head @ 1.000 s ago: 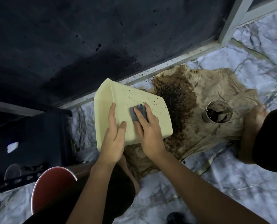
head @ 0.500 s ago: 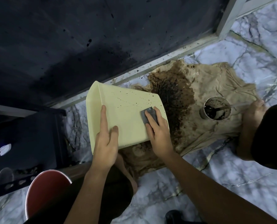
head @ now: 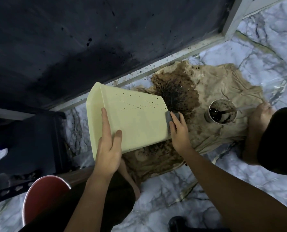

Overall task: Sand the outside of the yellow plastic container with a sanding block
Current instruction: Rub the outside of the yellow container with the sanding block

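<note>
The yellow plastic container [head: 136, 121] lies tilted on its side over a stained cloth, its broad outer wall facing up and dotted with dark specks, its open rim toward the left. My left hand [head: 108, 146] holds its near edge, with the forefinger and thumb lying on the wall. My right hand [head: 178, 129] holds the grey sanding block [head: 169, 116] against the container's right end, near the bottom edge, fingers curled over the block.
A beige cloth [head: 214, 104] with a big brown stain covers the marble floor [head: 172, 195]. A cup of dark liquid with a stirrer [head: 222, 113] stands on the cloth. A dark wall [head: 89, 39], a red bowl [head: 42, 196] and a bare foot [head: 259, 118] surround the spot.
My right hand slid the sanding block rightward along the wall, from the middle to the container's right end. My left hand kept its hold on the near edge.
</note>
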